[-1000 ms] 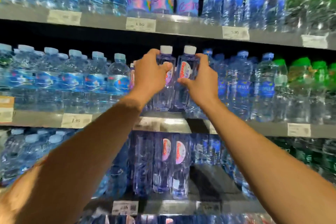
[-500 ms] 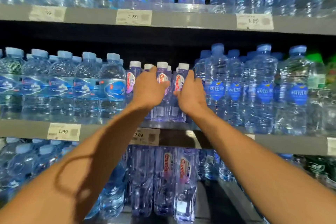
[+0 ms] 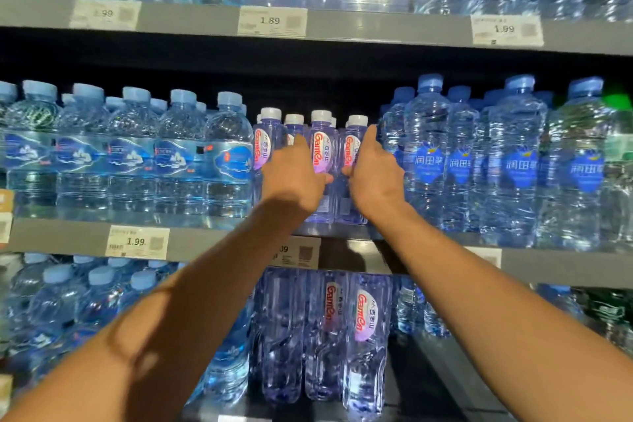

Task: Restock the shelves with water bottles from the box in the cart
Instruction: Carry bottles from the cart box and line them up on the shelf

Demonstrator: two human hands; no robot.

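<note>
Right now the left hand (image 3: 291, 178) is gripping one purple Ganten bottle (image 3: 321, 168) and the right hand (image 3: 375, 178) is gripping its neighbour (image 3: 350, 161), fingers curling round the far sides and thumbs nearly meeting between them, while both bottles are standing upright at the front of the middle shelf (image 3: 205, 240). They are sitting among other white-capped bottles of the same kind, between the blue-capped rows on either side. Judging by this, the placing step is finishing; next comes letting go and fetching more from the cart, which is out of view.
</note>
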